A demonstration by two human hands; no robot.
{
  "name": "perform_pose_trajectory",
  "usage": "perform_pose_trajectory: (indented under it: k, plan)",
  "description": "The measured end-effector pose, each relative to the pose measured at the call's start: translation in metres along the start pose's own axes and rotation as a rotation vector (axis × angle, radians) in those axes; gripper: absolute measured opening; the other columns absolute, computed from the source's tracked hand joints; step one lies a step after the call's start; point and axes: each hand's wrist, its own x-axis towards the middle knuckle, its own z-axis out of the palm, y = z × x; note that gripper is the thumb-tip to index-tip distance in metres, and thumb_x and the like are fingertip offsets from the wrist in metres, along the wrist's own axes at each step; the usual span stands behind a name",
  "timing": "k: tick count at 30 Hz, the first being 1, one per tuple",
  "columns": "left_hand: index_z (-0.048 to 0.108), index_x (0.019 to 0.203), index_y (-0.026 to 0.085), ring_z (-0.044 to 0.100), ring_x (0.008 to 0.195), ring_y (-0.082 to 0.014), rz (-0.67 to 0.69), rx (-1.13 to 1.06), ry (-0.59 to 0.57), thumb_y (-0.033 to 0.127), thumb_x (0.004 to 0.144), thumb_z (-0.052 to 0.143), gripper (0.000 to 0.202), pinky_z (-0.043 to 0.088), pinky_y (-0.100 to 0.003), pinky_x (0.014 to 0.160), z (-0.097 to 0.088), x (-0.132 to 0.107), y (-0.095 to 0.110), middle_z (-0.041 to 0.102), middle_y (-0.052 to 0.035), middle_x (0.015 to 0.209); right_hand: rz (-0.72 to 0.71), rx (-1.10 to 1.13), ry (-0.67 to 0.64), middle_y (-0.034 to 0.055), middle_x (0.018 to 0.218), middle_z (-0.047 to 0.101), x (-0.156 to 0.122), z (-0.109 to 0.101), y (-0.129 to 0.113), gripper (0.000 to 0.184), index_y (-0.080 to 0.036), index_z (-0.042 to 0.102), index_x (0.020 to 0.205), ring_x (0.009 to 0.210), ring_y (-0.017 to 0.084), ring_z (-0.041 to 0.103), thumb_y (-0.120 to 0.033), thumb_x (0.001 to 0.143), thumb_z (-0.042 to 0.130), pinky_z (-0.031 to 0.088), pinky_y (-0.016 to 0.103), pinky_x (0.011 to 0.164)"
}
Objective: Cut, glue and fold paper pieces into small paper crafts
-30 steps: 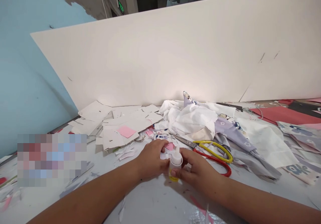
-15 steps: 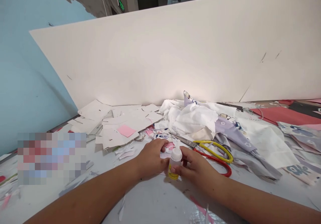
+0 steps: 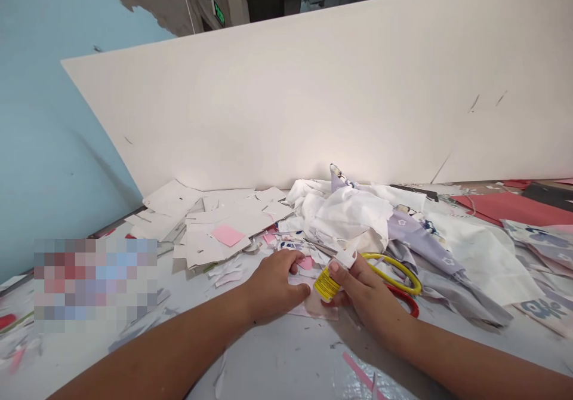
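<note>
My right hand (image 3: 367, 295) grips a small glue bottle (image 3: 328, 285) with a yellow label and a white nozzle cap. The bottle is tilted, its cap pointing up and to the right. My left hand (image 3: 277, 280) is to the left of it, thumb and fingers apart with nothing seen between them. A pale pink sheet (image 3: 320, 309) lies flat on the table below the bottle, partly hidden by my hands. Just beyond my left fingertips is a small pink paper piece (image 3: 306, 262). Scissors with a yellow and a red handle (image 3: 396, 271) lie behind my right hand, partly covered by it.
Cut grey-white cardboard (image 3: 224, 239) is piled at the back left. White and lilac cloth (image 3: 358, 209) lies heaped behind the scissors. Red sheets (image 3: 505, 206) are at the far right. Paper scraps and a pink strip (image 3: 360, 371) dot the table. A white board (image 3: 313, 101) stands behind.
My right hand has moved slightly right and tipped the bottle from upright to a slant, away from my left hand. More of the pale pink sheet now shows.
</note>
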Motion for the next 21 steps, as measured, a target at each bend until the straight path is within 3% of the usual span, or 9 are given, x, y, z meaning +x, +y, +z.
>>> perform_pose_trajectory:
  k: [3,9,14,18,21]
  plan:
    - [0.055,0.106,0.026,0.05,0.086,-0.0189,0.013,-0.015,-0.012,0.033,0.063,0.058,0.044,0.039,-0.027,0.072,-0.001,-0.001,0.0,0.056,-0.0006,0.095,0.045,-0.01,-0.031,-0.0026,0.064,0.058,0.0,0.0,0.002,0.03,-0.021,0.05,0.079,0.055,0.014,0.053,-0.047,0.073,0.063,0.043,0.027,0.052]
    - [0.054,0.109,0.026,0.05,0.083,-0.0177,-0.051,-0.076,-0.036,0.034,0.065,0.056,0.045,0.039,-0.026,0.069,-0.004,-0.001,0.0,0.055,-0.0009,0.094,0.0,-0.095,-0.057,-0.0047,0.063,0.053,0.003,-0.003,0.009,0.029,-0.02,0.048,0.077,0.057,0.012,0.05,-0.046,0.076,0.06,0.042,0.026,0.055]
    - [0.054,0.11,0.023,0.05,0.075,-0.0154,-0.126,-0.189,-0.075,0.033,0.068,0.051,0.043,0.039,-0.025,0.065,-0.003,0.003,-0.001,0.054,-0.0004,0.085,0.037,0.023,-0.079,-0.0049,0.063,0.054,0.002,-0.002,0.011,0.029,-0.019,0.05,0.078,0.056,0.012,0.05,-0.045,0.074,0.064,0.041,0.023,0.051]
    - [0.054,0.108,0.022,0.05,0.07,-0.0136,-0.153,-0.264,-0.077,0.028,0.068,0.05,0.041,0.039,-0.024,0.062,-0.002,0.003,-0.001,0.054,0.0001,0.083,-0.002,0.22,-0.046,-0.0009,0.074,0.06,0.004,-0.004,0.008,0.032,-0.02,0.051,0.085,0.067,0.017,0.058,-0.04,0.069,0.07,0.045,0.027,0.057]
    - [0.056,0.104,0.022,0.051,0.07,-0.0135,-0.154,-0.297,-0.048,0.024,0.067,0.05,0.038,0.039,-0.024,0.061,-0.002,0.003,-0.001,0.055,0.0003,0.082,-0.027,0.216,-0.038,-0.0046,0.064,0.056,0.009,-0.008,0.002,0.033,-0.021,0.047,0.076,0.064,0.016,0.057,-0.034,0.063,0.075,0.045,0.028,0.06]
